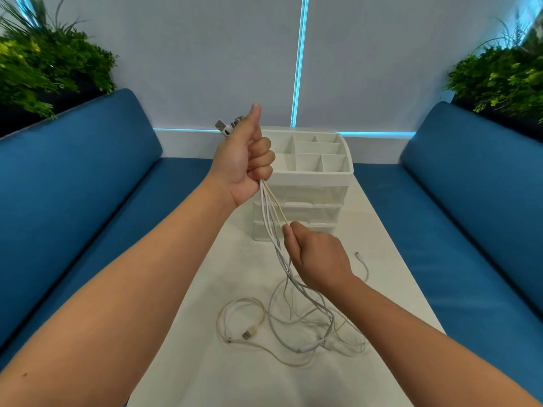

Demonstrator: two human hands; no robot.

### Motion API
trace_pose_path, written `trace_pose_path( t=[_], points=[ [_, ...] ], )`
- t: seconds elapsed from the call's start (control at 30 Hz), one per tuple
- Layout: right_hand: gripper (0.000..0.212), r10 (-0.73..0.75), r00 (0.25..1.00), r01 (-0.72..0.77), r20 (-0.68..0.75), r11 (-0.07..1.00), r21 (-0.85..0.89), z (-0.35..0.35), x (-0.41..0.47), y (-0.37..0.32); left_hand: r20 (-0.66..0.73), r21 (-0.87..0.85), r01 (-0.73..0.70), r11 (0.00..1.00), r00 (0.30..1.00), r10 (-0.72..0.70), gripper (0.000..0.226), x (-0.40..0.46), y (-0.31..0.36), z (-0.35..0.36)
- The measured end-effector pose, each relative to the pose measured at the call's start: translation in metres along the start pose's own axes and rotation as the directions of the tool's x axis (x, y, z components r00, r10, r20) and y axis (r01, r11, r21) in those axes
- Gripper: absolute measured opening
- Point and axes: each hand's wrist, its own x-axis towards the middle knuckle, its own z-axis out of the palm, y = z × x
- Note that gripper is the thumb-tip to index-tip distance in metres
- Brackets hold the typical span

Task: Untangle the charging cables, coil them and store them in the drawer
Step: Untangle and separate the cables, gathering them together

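Left hand (245, 160) fisted high around the charging cables (271, 218), plugs poking out above; right hand (316, 254) pinching one strand lower down. Strands running near-vertical between hands, tangle pooled on desk (205, 371) before drawer unit (308, 201).

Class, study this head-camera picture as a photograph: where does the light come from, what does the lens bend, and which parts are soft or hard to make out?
Head view: cyan light strips glow along the wall; light on the table is even, shadows faint. The wide lens bows the blue benches. White cables blend into the white table; plants look soft. Left hand and right hand are sharp.
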Motion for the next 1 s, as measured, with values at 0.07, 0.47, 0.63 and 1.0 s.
trace_pose_path(
  t=[0.07, 0.47, 0.63, 1.0],
  points=[
    [0.047, 0.014, 1.0, -0.015, -0.019, 0.999, -0.045, -0.001, 0.001, 0.003, -0.003, -0.006, 0.011, 1.0, 1.0, -0.011, 0.056, 0.0, -0.003, 0.004],
    [0.027, -0.015, 0.997, -0.001, 0.071, 0.978, 0.207, -0.013, 0.02, -0.003, 0.011, -0.005, 0.0, 1.0, 1.0, 0.0, 0.054, 0.004, 0.0, 0.012],
    [0.029, 0.059, 0.993, -0.027, -0.101, 0.956, 0.293, 0.005, 0.001, 0.0, -0.028, -0.041, -0.075, 0.996, 0.997, 0.074, 0.055, 0.008, 0.019, 0.007],
    [0.038, 0.139, 0.99, -0.133, 0.025, 0.865, 0.483, 0.023, -0.028, 0.025, -0.076, -0.04, -0.087, 0.995, 0.994, 0.084, 0.055, 0.011, 0.024, -0.011]
  ],
)
